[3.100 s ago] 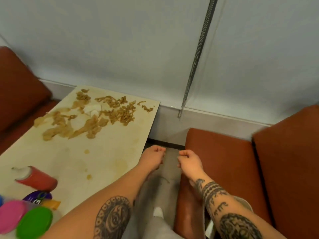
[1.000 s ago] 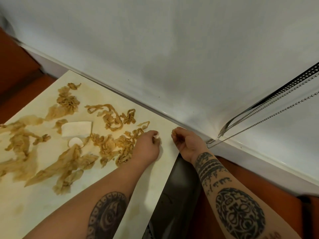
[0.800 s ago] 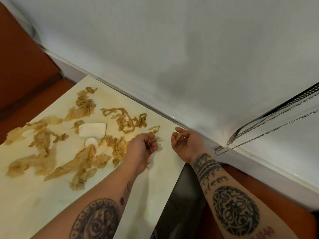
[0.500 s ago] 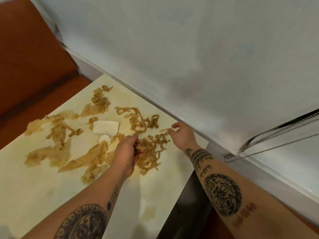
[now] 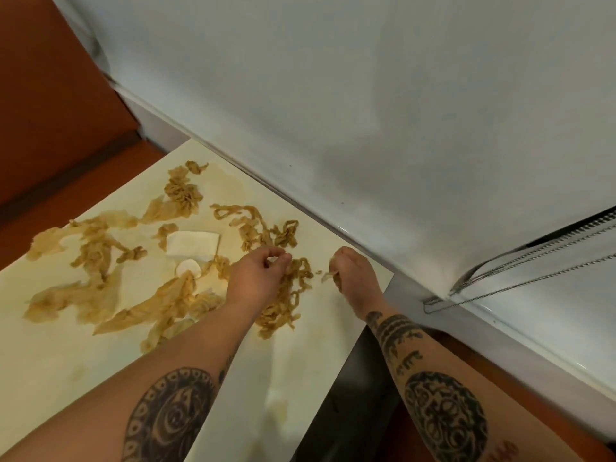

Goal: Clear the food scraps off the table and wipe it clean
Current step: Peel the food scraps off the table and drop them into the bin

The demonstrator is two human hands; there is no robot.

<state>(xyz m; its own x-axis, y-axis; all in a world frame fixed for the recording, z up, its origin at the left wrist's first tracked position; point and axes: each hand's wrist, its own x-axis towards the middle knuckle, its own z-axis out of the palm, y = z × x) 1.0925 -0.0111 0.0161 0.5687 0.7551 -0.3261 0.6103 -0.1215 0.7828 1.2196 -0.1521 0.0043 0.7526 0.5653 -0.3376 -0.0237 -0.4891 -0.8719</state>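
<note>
Brown, noodle-like food scraps (image 5: 253, 221) lie strewn over the far half of the cream bench (image 5: 66, 361), from its left edge to near the right corner by the wall. Some are thin ribbons in tangles, others flat, crinkled sheets. Among them sits a white folded napkin (image 5: 193, 243). Just in front of it is a small white disc (image 5: 188, 266), partly under a strand.

The left hand (image 5: 256, 278) is over the tangle nearest the right edge, knuckles up. Its fingers (image 5: 285, 260) curl in and pinch a small pale bit of the scraps against the thumb. The right hand (image 5: 353, 275) rests at the bench's right corner, its fingers curled into a loose fist around another pale scrap that pokes out toward the left hand. The two hands are near each other but apart. Both forearms bear dark tattoos.

A yellowish stain (image 5: 278, 405) marks the bench near its front right edge. A white blind (image 5: 366, 111) fills the back, with a bead chain (image 5: 516, 271) hanging at the right. A reddish-brown seat (image 5: 50, 111) stands beyond the bench at the left.
</note>
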